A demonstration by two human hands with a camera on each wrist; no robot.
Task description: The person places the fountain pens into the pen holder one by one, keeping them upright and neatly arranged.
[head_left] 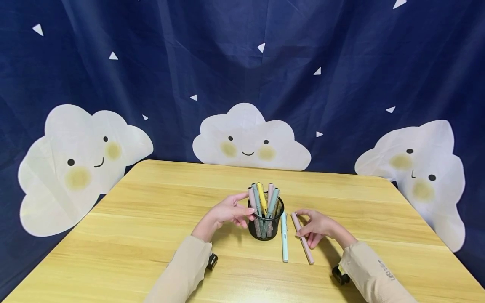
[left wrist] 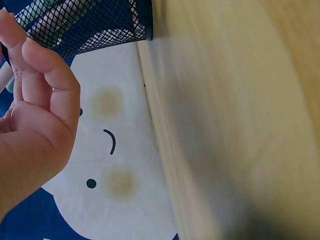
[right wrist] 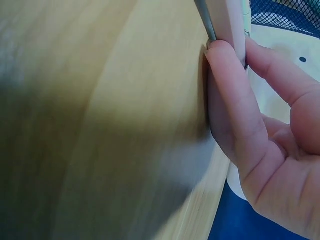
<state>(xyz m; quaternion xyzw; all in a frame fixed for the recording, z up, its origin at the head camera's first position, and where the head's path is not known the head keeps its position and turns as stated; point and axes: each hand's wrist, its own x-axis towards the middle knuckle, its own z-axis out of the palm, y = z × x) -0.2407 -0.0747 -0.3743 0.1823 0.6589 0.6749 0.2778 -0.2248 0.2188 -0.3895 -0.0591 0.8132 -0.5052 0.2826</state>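
Observation:
A black mesh pen holder (head_left: 278, 212) stands upright on the table with several pens inside: pink, grey-green and one yellow pen (head_left: 262, 197). My left hand (head_left: 229, 210) holds the holder's left side near the rim, thumb in front and forefinger farther back. The left wrist view shows the mesh wall (left wrist: 112, 36) just beyond the curled fingers. To the right of the holder, a pale pink pen (head_left: 307, 251) lies slanted on the table. My right hand (head_left: 317, 228) pinches it between thumb and fingers. A light blue pen (head_left: 285, 246) lies between this pen and the holder.
The light wooden table (head_left: 132, 227) reaches back to a dark blue curtain (head_left: 227, 33) printed with smiling white clouds. A black wrist camera (head_left: 340, 275) is strapped at the right sleeve, and another wrist camera (head_left: 212, 261) at the left.

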